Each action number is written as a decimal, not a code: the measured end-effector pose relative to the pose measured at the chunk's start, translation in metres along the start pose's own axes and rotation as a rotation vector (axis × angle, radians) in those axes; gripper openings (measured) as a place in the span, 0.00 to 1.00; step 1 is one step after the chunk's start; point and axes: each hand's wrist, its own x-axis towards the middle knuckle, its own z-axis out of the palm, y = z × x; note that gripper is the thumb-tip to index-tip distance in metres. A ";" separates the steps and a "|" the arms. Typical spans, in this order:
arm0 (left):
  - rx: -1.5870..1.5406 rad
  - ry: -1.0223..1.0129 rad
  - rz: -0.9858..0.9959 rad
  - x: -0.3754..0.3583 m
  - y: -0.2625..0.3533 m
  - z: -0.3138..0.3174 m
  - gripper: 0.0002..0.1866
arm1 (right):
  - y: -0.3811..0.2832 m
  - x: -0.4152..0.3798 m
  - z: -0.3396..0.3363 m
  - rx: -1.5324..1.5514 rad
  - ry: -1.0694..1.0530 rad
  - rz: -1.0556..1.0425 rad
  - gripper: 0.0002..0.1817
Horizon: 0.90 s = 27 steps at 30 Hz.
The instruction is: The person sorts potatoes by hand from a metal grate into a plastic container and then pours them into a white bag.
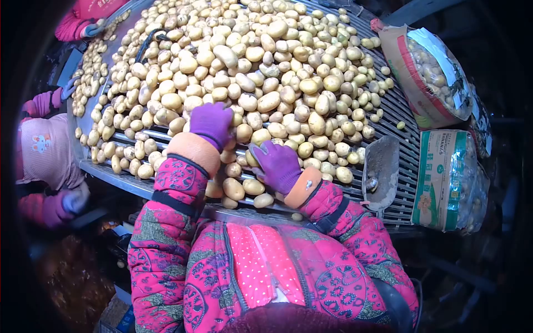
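Observation:
Many pale yellow potatoes point(269, 101) lie heaped on a slatted metal table point(402, 161). My left hand point(211, 122), in a purple glove, rests palm down on the near part of the heap. Its fingers bend down among the potatoes, so whatever is under them is hidden. Lower and to the right, my right hand point(276, 165) wears a matching glove with grey fingertips. Its fingers curl around a potato point(251, 159) at their left side. Several loose potatoes point(233, 189) sit between my forearms near the table's front edge.
A grey metal scoop point(381, 169) lies on the slats to my right. Beyond it stand a filled potato bag point(427, 77) and a printed carton point(441, 180). At the left edge are other people's sleeves point(41, 104) and a gloved hand point(69, 87). A dark strap point(147, 44) lies on the heap.

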 end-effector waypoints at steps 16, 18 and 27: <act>-2.546 -0.174 -0.403 -0.142 0.028 0.001 0.37 | -0.013 0.004 -0.042 0.625 0.258 -0.070 0.34; -2.741 -0.218 -0.354 -0.148 0.037 0.018 0.32 | -0.024 0.008 -0.039 0.511 0.291 -0.137 0.33; -2.820 -0.300 -0.457 -0.165 0.038 0.026 0.29 | -0.056 -0.011 -0.046 1.488 -0.090 0.049 0.29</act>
